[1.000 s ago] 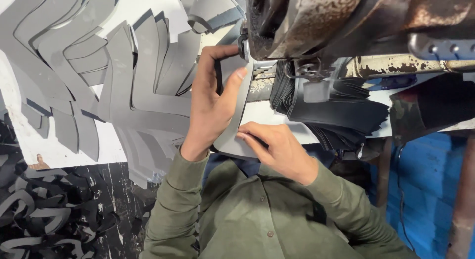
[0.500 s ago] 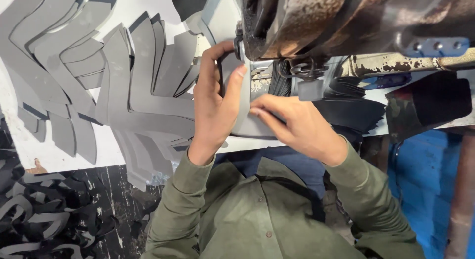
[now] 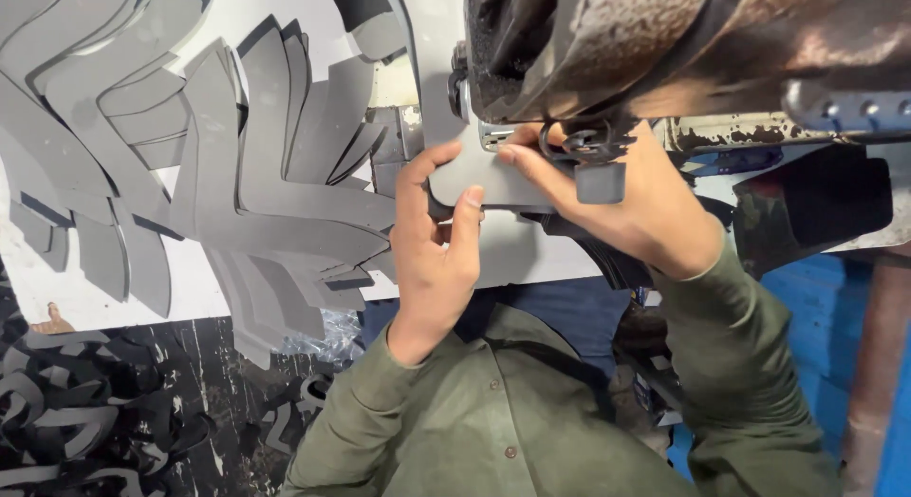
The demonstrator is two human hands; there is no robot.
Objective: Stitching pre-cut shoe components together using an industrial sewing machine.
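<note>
While it lies flat on the white worktable, the pale grey curved cut piece of sheet material sits pushed up under the head of the worn, rust-brown sewing machine, its rounded lower edge toward the person. Left hand pinches that rounded edge, thumb and forefinger closed on it from either side. Right hand presses flat on the same piece, fingertips tight against the small metal presser foot; not gripping, just holding down, fingers together. Risk, as I judge it: those right fingertips sit very near the needle area, so a slip could bring them under it. Also the piece could skew if the left pinch pulls unevenly, and a seam would wander off the edge. Black dangling machine part hangs over the right hand and hides part of it. To the left, a big fan of dark grey cut strips overlaps on the table, just beside the work; a nudge from the olive-green sleeve could knock them off. Black offcuts litter the floor below.
</note>
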